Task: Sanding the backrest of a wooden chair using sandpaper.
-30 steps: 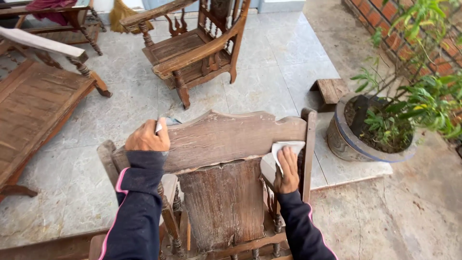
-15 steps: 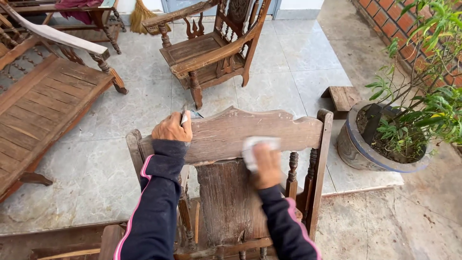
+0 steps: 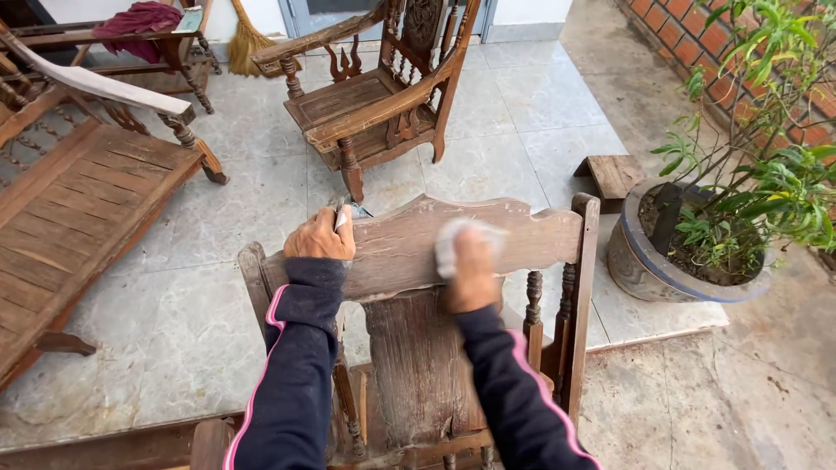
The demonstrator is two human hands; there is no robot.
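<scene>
Weathered brown wooden chair back (image 3: 409, 252), carved top rail, is gripped at its left end by left hand (image 3: 320, 237), fingers curled over rail's top edge w/ a small grey object pinched under them. Right hand (image 3: 470, 274), blurred, is pressed flat on a pale cloth pad (image 3: 461, 239) near rail's centre; fingers together.

Carved brown wooden armchair (image 3: 374, 96), upper centre | slatted wooden bench (image 3: 70, 218), left | grey potted green plant (image 3: 697, 252), right
</scene>
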